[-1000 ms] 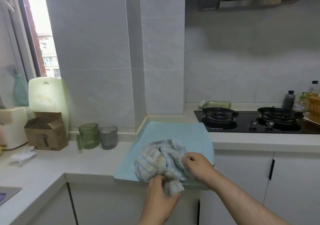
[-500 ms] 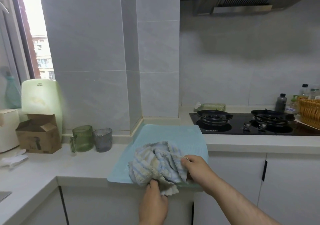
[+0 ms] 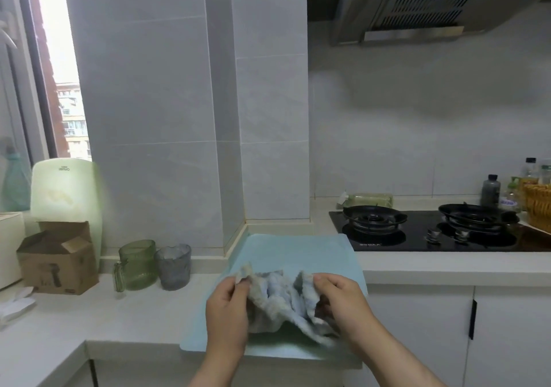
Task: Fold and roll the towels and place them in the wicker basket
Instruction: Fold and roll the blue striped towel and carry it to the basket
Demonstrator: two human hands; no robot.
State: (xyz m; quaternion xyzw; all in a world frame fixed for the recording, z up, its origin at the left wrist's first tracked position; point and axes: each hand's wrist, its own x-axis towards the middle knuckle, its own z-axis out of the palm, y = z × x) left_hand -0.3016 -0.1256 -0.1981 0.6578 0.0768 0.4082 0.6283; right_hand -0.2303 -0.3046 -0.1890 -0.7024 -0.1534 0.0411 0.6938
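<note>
At the far left, a white appliance (image 3: 9, 246) stands on the countertop (image 3: 89, 315), with a teal spray bottle (image 3: 13, 181) behind it by the window. Just to its right sits an open cardboard box (image 3: 56, 258), and a pale green cutting board (image 3: 64, 190) leans upright against the wall behind the box. Further right, a green glass mug (image 3: 137, 264) and a grey glass tumbler (image 3: 173, 266) stand side by side near the wall.

A light blue mat (image 3: 295, 249) lies at the counter's corner, its near edge at the counter's front edge. Over the near part of the mat, the left hand (image 3: 226, 312) pinches a raised corner of the towel (image 3: 280, 300) between thumb and curled fingers. The towel, pale with faint blue stripes, is crumpled and sags between both hands, its lower part resting on the mat. The right hand (image 3: 343, 306) grips the towel's right edge, fingers curled over the cloth.

To the right, a black gas hob (image 3: 417, 237) with two burners is set in the counter, a clear bottle (image 3: 368, 199) lying on its side behind it. A dark bottle (image 3: 490, 191) stands further right, and the wicker basket (image 3: 538, 204) sits at the far right edge, well apart from the towel. A range hood (image 3: 402, 17) hangs above the hob.
</note>
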